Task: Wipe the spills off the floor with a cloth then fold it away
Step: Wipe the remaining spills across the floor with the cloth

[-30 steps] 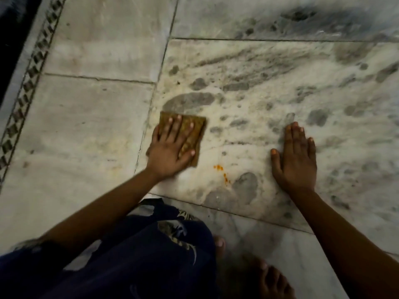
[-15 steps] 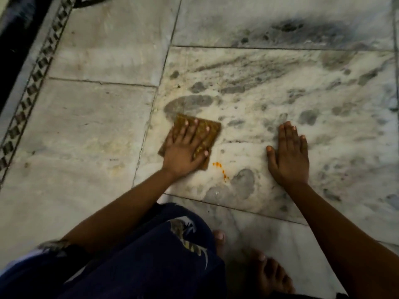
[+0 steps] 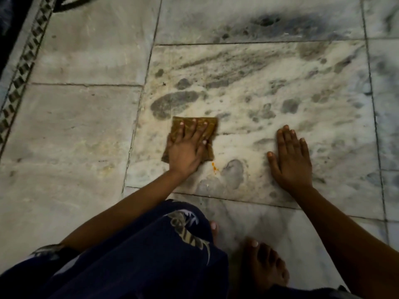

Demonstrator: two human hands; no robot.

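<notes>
Left hand (image 3: 185, 152) flat, cloth (image 3: 208, 128) slid right toward orange spill (image 3: 214, 167) (right hand (image 3: 290, 160) flat, unmoved)

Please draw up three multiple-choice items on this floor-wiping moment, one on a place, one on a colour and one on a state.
1. Where does the orange spill lie?
A. Just right of the cloth's near corner
B. Under the right hand
C. On the patterned border strip

2. What colour is the cloth?
A. White
B. Blue
C. Brown

3. How does the left hand meet the cloth?
A. It pinches one corner and lifts it
B. It presses flat on it with spread fingers
C. It hovers clear of it

Answers:
1. A: the orange marks sit on the tile beside the cloth's near right corner, well apart from the right hand.
2. C: the folded square is mustard brown against the pale marble floor.
3. B: the fingers lie straight across the cloth, with the palm on its near edge.
</notes>
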